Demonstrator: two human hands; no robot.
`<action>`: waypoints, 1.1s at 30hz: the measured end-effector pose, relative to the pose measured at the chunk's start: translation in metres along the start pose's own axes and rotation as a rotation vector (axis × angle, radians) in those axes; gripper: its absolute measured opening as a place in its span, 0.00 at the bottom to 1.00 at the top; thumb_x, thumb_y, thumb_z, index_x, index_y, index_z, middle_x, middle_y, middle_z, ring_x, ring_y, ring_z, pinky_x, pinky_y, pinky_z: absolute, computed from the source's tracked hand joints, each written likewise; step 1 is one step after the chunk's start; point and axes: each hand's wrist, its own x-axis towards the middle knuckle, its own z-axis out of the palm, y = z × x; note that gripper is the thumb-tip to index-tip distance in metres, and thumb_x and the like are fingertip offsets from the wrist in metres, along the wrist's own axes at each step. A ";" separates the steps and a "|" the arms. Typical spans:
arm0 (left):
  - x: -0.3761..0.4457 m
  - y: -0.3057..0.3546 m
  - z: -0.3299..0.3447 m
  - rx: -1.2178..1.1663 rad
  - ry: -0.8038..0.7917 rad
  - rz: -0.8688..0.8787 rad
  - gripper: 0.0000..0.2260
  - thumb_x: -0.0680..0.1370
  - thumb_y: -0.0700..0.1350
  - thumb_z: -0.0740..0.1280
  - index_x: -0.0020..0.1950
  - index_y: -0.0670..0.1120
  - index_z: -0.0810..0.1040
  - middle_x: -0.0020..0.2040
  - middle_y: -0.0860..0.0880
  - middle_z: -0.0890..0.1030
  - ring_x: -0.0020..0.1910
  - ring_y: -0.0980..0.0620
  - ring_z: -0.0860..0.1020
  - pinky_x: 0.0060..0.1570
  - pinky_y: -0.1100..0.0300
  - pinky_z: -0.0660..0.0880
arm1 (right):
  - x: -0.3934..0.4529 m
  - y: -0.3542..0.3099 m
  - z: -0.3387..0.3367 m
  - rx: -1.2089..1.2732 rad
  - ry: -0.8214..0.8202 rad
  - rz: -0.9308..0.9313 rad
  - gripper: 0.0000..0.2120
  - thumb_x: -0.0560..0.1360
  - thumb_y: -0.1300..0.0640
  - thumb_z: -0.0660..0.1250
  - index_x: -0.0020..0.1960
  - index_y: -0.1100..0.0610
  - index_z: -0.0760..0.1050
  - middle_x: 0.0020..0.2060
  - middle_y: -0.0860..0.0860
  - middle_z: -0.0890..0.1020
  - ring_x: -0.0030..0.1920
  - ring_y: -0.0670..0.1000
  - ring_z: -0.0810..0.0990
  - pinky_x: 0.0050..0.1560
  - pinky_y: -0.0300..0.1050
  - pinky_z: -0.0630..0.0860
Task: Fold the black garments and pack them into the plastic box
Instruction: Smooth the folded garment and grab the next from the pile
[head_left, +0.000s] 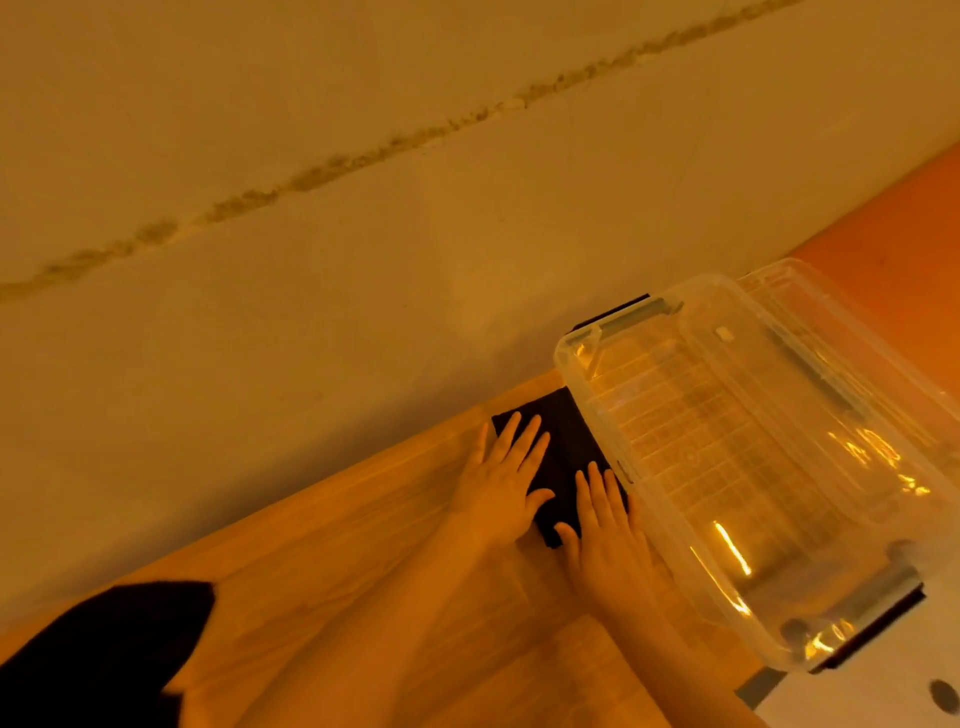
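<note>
Wooden table (322, 540), hands on garment (563, 457).

I see a wooden table (363, 519) running from near left to far right, a pale wall (363, 208) with a rough seam beyond it, and perhaps an orange surface (893, 228) far right.

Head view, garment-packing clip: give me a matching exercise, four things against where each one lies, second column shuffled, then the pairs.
Things
1. folded garment
2. plastic box
3. loose garment
4. left hand

Places
A. bottom left corner of the view, on the table
B. flat on the folded cloth's left part, fingers straight
C. on the table right beside the box, under both hands
D. at the table's right end, open, nothing black inside

Pairs: 1-C, 2-D, 3-A, 4-B

The right hand lies flat on the same cloth.
</note>
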 end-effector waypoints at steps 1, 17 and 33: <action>-0.006 -0.003 -0.004 -0.023 0.001 -0.014 0.29 0.80 0.59 0.46 0.76 0.49 0.40 0.74 0.49 0.35 0.71 0.48 0.31 0.67 0.45 0.30 | 0.000 -0.003 -0.002 -0.005 0.020 0.001 0.33 0.80 0.41 0.39 0.68 0.62 0.67 0.67 0.59 0.71 0.68 0.55 0.63 0.72 0.46 0.40; -0.348 -0.115 0.065 -0.223 0.012 -0.953 0.26 0.77 0.57 0.49 0.70 0.47 0.69 0.72 0.44 0.66 0.71 0.43 0.65 0.66 0.41 0.63 | -0.074 -0.272 0.029 -0.095 -0.190 -0.800 0.44 0.75 0.36 0.27 0.71 0.63 0.63 0.70 0.58 0.67 0.70 0.58 0.65 0.72 0.50 0.54; -0.473 -0.090 0.147 -0.914 0.125 -1.256 0.26 0.81 0.56 0.48 0.77 0.47 0.46 0.77 0.49 0.43 0.76 0.50 0.40 0.73 0.56 0.43 | -0.168 -0.382 0.094 0.132 -0.572 -0.656 0.26 0.71 0.44 0.69 0.63 0.57 0.73 0.56 0.53 0.76 0.52 0.49 0.74 0.47 0.37 0.67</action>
